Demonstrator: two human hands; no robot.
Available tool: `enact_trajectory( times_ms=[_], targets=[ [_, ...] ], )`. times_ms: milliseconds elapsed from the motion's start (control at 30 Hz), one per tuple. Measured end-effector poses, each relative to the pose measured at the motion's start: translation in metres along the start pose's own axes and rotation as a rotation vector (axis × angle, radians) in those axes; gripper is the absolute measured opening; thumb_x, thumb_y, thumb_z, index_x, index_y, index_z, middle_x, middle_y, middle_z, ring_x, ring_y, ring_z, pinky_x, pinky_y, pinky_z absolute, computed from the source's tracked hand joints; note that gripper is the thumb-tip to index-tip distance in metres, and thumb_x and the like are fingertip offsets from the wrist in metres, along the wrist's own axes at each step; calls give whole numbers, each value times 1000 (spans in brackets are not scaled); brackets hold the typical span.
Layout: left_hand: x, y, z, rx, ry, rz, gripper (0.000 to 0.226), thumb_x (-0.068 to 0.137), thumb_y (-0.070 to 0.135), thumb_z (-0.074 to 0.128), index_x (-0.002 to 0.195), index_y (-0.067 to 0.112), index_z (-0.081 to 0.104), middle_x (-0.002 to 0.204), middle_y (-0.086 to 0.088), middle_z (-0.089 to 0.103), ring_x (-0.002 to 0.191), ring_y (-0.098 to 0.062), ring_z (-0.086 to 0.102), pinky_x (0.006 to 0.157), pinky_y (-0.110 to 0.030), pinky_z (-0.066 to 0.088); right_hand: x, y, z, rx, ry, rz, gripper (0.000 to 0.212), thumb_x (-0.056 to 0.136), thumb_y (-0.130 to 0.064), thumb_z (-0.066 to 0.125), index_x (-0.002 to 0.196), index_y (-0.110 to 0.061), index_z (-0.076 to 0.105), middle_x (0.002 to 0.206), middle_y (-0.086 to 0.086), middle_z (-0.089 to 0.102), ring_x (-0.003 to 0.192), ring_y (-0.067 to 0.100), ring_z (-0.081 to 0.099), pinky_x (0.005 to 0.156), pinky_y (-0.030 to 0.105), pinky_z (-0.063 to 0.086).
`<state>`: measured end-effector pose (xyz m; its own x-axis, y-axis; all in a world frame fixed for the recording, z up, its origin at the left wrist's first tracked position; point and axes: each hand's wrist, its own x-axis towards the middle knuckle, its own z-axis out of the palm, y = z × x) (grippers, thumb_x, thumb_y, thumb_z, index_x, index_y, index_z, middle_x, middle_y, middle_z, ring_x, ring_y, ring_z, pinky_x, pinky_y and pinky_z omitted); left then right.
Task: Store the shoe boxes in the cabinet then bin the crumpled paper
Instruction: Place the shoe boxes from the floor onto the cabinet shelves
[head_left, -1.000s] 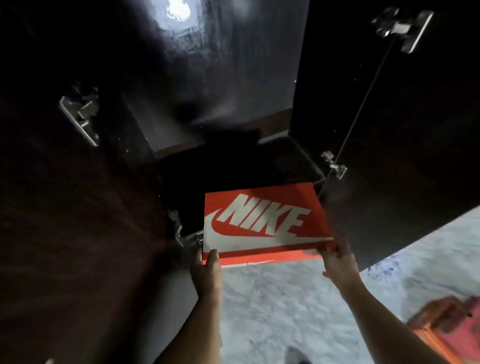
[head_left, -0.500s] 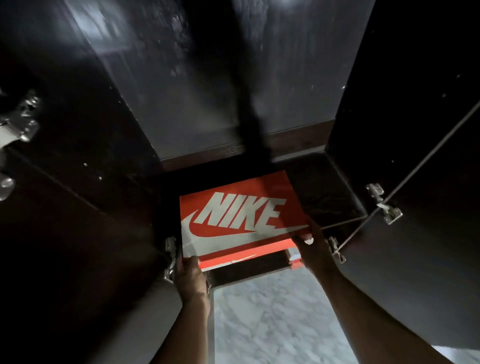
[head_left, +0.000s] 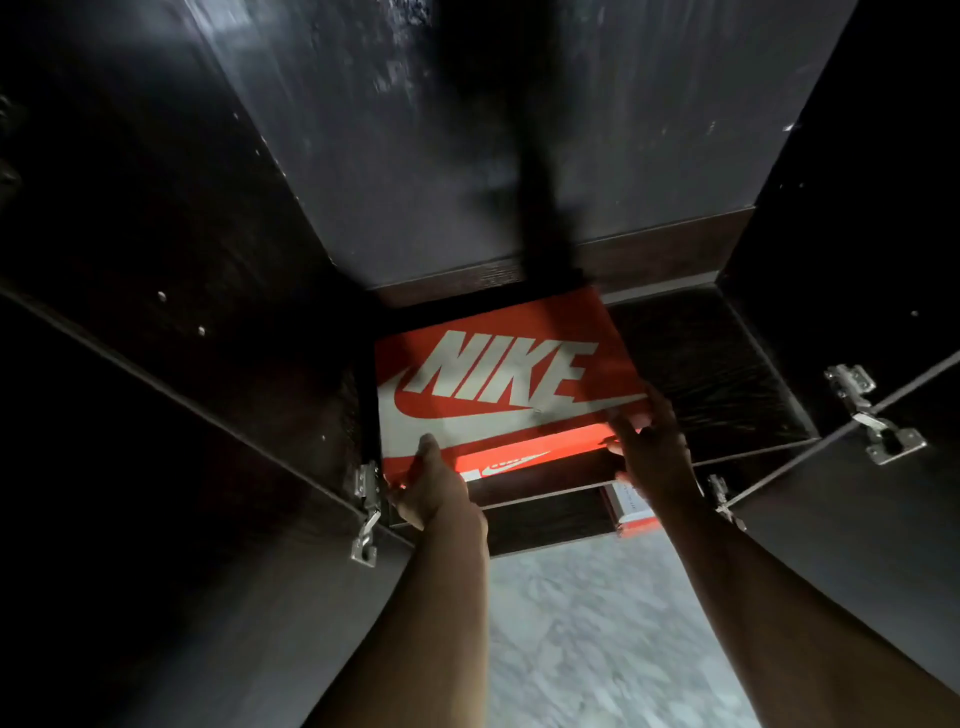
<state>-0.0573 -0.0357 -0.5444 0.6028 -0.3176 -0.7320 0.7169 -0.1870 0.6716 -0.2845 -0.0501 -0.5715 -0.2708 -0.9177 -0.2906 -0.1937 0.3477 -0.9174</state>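
Observation:
An orange shoe box (head_left: 498, 379) with a large white logo on its lid lies on a shelf (head_left: 717, 374) inside the dark cabinet, toward the shelf's left side. My left hand (head_left: 434, 486) grips its near left corner, thumb on the lid. My right hand (head_left: 652, 449) holds the near right corner. The end of a second orange box (head_left: 631, 512) shows on a lower level, under my right wrist. No crumpled paper is in view.
Both dark cabinet doors stand open, the left door (head_left: 130, 441) and the right door (head_left: 857, 545), with metal hinges (head_left: 366, 514) at the frame. The shelf part to the right of the box is bare. Pale marble floor (head_left: 597, 639) lies below.
The box has gone from outside the cabinet front onto the shelf and slid deeper in. Both hands followed it, and the view moved closer to the cabinet.

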Motion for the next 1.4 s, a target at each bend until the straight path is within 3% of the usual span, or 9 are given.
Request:
enact_trajectory(
  times_ms=[100, 233, 333, 400, 533, 667, 1000, 1133, 1400],
  targets=[
    [17, 7, 6, 109, -86, 90, 74, 71, 56, 81, 126, 13, 55, 123, -10, 63, 107, -30, 65, 95, -47, 58, 3, -10, 8, -103, 40, -18, 65, 89, -62, 69, 144, -40, 42, 106, 1, 72, 88, 27, 74, 73, 56, 63],
    [30, 19, 2, 235, -237, 79, 38, 84, 51, 77, 101, 22, 60, 110, -1, 62, 96, -15, 63, 79, -31, 56, 7, -38, 17, -86, -245, 341, 57, 93, -72, 51, 127, -27, 54, 97, 1, 61, 91, 31, 65, 63, 45, 55],
    [0, -2, -21, 470, -371, 61, 59, 86, 58, 72, 132, 25, 55, 118, 1, 57, 114, -21, 59, 97, -40, 54, -17, -27, 10, -106, 46, 219, 85, 89, -75, 53, 153, -20, 40, 137, 17, 62, 118, 40, 63, 94, 50, 54],
    [-18, -45, -51, 681, -429, 68, 57, 95, 50, 63, 142, 20, 51, 116, -3, 61, 111, -25, 62, 94, -45, 55, -70, 7, -10, -37, 132, 284, 95, 82, -81, 55, 156, -25, 36, 128, 17, 64, 114, 38, 65, 99, 52, 53],
    [-73, -148, -124, 1144, -666, -27, 27, 101, 32, 60, 122, 15, 62, 122, -16, 67, 101, -29, 64, 76, -34, 52, -210, 110, -86, -121, 95, 621, 89, 81, -84, 53, 148, -25, 48, 139, 3, 63, 127, 27, 62, 104, 37, 49],
    [-161, -229, -164, 1508, -933, -128, 19, 97, 21, 68, 111, 8, 66, 107, -21, 68, 91, -32, 65, 70, -33, 50, -322, 195, -181, -127, 300, 885, 82, 89, -78, 48, 148, -20, 49, 150, 2, 57, 139, 22, 52, 110, 32, 42],
    [-338, -456, -220, 2034, -1431, -15, 24, 92, 32, 74, 114, 24, 68, 118, -8, 67, 100, -20, 65, 94, -43, 55, -471, 364, -405, 180, 784, 1067, 69, 95, -65, 55, 143, -14, 53, 140, 10, 64, 132, 29, 57, 102, 33, 45],
    [-372, -563, -227, 2122, -1509, 158, 33, 93, 30, 72, 124, 21, 64, 122, -11, 67, 84, -20, 67, 69, -33, 54, -492, 433, -485, 280, 864, 1069, 67, 93, -62, 60, 142, -17, 53, 135, 11, 66, 130, 30, 59, 102, 35, 45],
    [-391, -767, -224, 2122, -1566, 525, 62, 100, 30, 60, 155, 13, 35, 150, -16, 52, 135, -34, 54, 104, -39, 43, -462, 580, -601, 259, 955, 1078, 57, 96, -44, 62, 142, -12, 55, 130, 16, 67, 118, 37, 65, 97, 41, 52]
  ],
)
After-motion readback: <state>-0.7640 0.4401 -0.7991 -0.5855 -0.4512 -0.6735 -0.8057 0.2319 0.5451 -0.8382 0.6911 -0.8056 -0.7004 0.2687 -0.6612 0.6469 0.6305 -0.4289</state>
